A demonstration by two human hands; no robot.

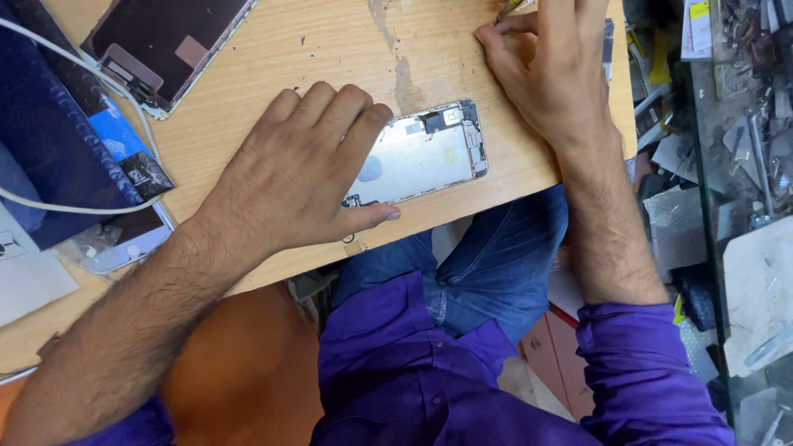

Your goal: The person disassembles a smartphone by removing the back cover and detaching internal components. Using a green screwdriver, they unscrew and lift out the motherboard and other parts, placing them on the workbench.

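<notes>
Opened silver metal phone housing (421, 153), inner side up, at frame centre on the light wooden tabletop (273, 58), long axis running lower left to upper right. Pinned at its lower-left end under the flat, spread left hand (293, 177). Well apart at the upper right edge, right hand (549, 70) with fingertips pinched on something small, too cropped to identify.

phone chassis (425, 153): left part hidden under left hand (289, 177)
right hand (549, 70): fingertips cut by top edge; grip unclear
screen panel (165, 45): cut off at top
shelf clutter (743, 99): too small to tell
</notes>
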